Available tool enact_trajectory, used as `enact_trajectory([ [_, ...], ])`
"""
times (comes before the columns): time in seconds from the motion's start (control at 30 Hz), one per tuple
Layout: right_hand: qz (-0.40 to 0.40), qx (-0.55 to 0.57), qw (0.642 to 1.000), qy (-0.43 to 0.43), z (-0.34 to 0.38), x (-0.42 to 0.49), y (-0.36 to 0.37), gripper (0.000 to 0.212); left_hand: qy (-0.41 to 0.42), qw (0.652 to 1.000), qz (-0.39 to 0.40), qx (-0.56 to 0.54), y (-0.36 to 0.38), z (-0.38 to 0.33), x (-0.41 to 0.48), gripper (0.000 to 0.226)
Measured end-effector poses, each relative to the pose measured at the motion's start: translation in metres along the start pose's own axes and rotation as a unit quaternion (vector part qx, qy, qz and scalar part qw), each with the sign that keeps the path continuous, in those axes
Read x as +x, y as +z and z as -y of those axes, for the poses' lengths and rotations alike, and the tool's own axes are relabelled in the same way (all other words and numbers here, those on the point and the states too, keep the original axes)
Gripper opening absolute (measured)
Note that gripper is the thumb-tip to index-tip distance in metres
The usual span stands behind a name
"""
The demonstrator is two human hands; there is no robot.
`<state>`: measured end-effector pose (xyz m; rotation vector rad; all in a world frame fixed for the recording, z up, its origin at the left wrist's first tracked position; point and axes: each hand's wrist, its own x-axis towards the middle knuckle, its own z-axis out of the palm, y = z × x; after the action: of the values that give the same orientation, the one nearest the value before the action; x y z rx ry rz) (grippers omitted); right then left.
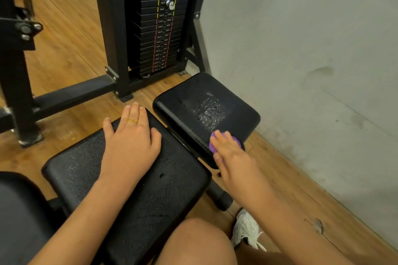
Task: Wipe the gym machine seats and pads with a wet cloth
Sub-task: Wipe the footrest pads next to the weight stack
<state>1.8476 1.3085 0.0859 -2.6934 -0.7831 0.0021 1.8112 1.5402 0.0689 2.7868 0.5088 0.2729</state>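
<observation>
Head view shows the purple cloth (pixel 235 140) on the near edge of the smaller pad (pixel 189 97), pressed down by the right hand (pixel 233 157), whose fingers lie fairly straight over it. Water beads on that pad's middle suggest it is only part-wiped. The left hand (pixel 131 142) rests flat, fingers straight and together, on the larger pad (pixel 150 196); whether that one is finished I cannot tell.

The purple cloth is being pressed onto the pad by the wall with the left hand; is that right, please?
Not quite: the head view shows the right hand pressing the purple cloth onto the pad by the wall; the left hand rests flat on the nearer pad.
</observation>
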Motion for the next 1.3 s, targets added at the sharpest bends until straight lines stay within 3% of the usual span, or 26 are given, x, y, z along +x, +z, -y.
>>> enact_trajectory([
  [0.1, 0.014, -0.002, 1.000, -0.015, -0.013, 0.007, -0.007, 0.043, 0.002, 1.000, 0.000, 0.001, 0.001, 0.000, 0.001, 0.066],
  [0.3, -0.008, 0.009, 0.992, 0.124, -0.054, 0.074, -0.020, 0.044, -0.003, 1.000, 0.018, 0.004, 0.002, 0.000, 0.001, 0.058],
  [0.4, -0.016, 0.032, 0.996, 0.085, -0.037, 0.056, -0.018, 0.041, -0.001, 1.000, 0.017, 0.004, 0.000, 0.001, 0.002, 0.058],
  [0.57, 0.019, -0.003, 0.998, -0.061, 0.004, -0.006, 0.007, 0.044, 0.000, 1.000, 0.013, -0.008, 0.001, -0.001, 0.002, 0.059],
  [0.77, 0.070, -0.025, 0.989, -0.132, 0.043, 0.062, 0.016, 0.044, -0.009, 1.000, 0.016, -0.006, 0.002, 0.006, 0.002, 0.058],
  [0.93, 0.077, 0.018, 0.992, -0.099, 0.074, 0.120, 0.024, 0.036, -0.008, 1.000, 0.013, -0.004, -0.001, 0.005, 0.001, 0.058],
  [1.17, 0.088, 0.067, 0.993, -0.044, 0.004, 0.021, -0.007, 0.045, 0.000, 1.000, 0.017, -0.007, 0.000, -0.003, 0.003, 0.060],
  [1.3, 0.076, 0.045, 0.995, -0.041, 0.016, 0.046, 0.002, 0.043, -0.003, 1.000, 0.007, -0.009, 0.002, 0.000, 0.004, 0.059],
])
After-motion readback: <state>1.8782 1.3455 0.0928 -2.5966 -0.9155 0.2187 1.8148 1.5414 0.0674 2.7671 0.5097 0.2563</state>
